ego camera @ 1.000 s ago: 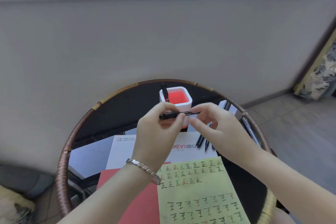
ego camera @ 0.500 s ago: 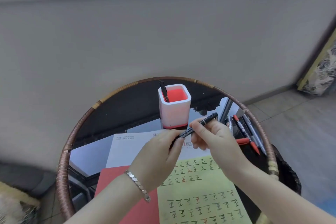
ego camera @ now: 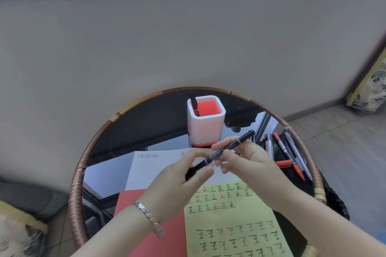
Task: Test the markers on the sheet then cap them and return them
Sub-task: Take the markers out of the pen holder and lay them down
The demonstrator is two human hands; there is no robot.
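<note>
Both hands hold one black marker (ego camera: 226, 149) slanted above the papers. My right hand (ego camera: 248, 162) pinches its middle, and my left hand (ego camera: 183, 177) grips its lower end, where a dark cap or tip is blurred between the fingers. Below lies the yellow-green test sheet (ego camera: 231, 221) covered with rows of written marks. A white pen holder (ego camera: 205, 121) with a red inside stands behind the hands, with one black marker (ego camera: 193, 103) upright in it. Several loose markers (ego camera: 286, 152) lie on the table to the right, among them a red one with its red cap (ego camera: 283, 163) off.
The round glass table has a rattan rim (ego camera: 81, 165). A red sheet (ego camera: 163, 233) and a white printed sheet (ego camera: 150, 167) lie under the yellow one. A grey wall rises just behind the table. A patterned cushion (ego camera: 369, 89) leans at the far right.
Both hands dropped with the marker from in front of the holder to just above the papers, and the marker tilted from level to slanted. The view shifted, uncovering the loose markers on the right.
</note>
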